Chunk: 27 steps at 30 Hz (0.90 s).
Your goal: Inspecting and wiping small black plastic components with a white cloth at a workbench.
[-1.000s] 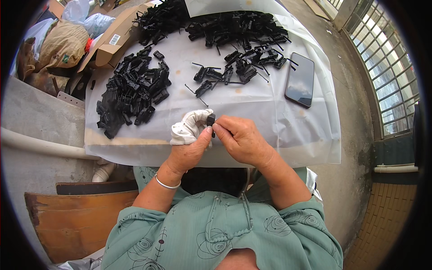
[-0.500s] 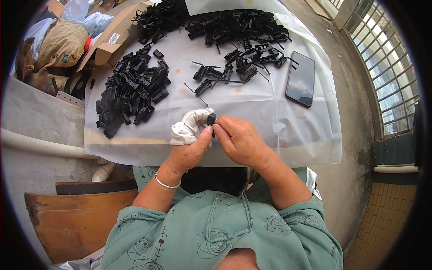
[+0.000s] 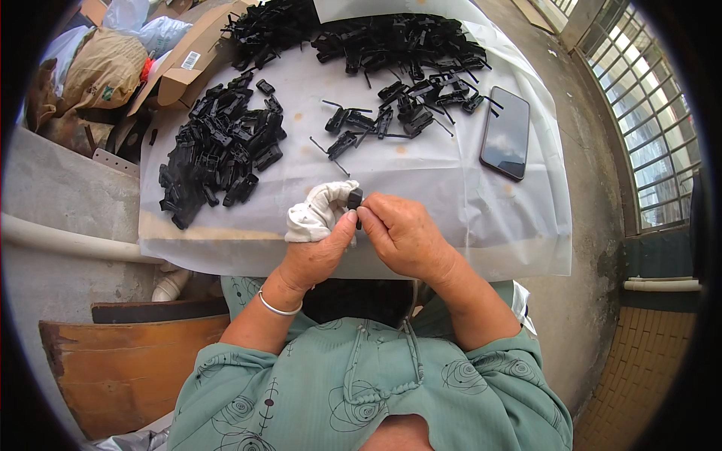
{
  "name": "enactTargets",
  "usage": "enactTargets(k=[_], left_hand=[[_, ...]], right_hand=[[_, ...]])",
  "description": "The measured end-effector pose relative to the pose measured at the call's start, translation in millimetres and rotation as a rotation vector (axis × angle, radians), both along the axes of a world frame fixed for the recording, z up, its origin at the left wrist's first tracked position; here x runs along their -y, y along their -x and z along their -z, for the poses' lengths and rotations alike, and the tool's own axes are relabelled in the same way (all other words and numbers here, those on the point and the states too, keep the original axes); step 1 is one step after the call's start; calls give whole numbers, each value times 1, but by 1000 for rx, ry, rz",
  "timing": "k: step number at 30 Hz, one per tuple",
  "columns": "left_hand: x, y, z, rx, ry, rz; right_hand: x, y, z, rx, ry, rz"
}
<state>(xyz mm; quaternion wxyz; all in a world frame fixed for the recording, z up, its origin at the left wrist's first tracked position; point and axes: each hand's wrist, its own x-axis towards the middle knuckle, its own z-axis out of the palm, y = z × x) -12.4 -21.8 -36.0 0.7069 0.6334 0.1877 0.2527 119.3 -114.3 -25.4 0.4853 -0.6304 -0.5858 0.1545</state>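
Observation:
At the near edge of the covered table, my left hand (image 3: pixel 320 252) and my right hand (image 3: pixel 404 234) meet around one small black plastic part (image 3: pixel 354 198). White cloth (image 3: pixel 308 218), like a partial glove, covers the fingers of my left hand; its thumb is bare and presses the part. My right thumb and forefinger pinch the same part from the right. Most of it is hidden by my fingers. Just beyond lie several loose black plastic parts (image 3: pixel 342 144) with thin rods sticking out. To the left is a heap of blockier black plastic parts (image 3: pixel 222 143).
More black parts (image 3: pixel 398 45) are piled at the far side, by an open cardboard box (image 3: pixel 188 68). A phone (image 3: pixel 505 135) lies at the right on the translucent plastic sheet (image 3: pixel 451 188). Bags (image 3: pixel 105 68) crowd the far left. A barred window (image 3: pixel 647 113) stands at right.

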Motion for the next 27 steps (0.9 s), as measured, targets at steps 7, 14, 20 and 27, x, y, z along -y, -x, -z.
enactTargets(k=[7,14,20,27], left_hand=[[2,-1,2,5,-6,-17],[3,-3,3,41,-6,-26],[2,-3,3,37,-29,-27],[3,-2,3,36,-24,-35]], right_hand=[[1,1,3,28,0,12],[1,1,5,24,-27,17],[1,2,5,31,-23,23],[2,1,5,21,-48,10]])
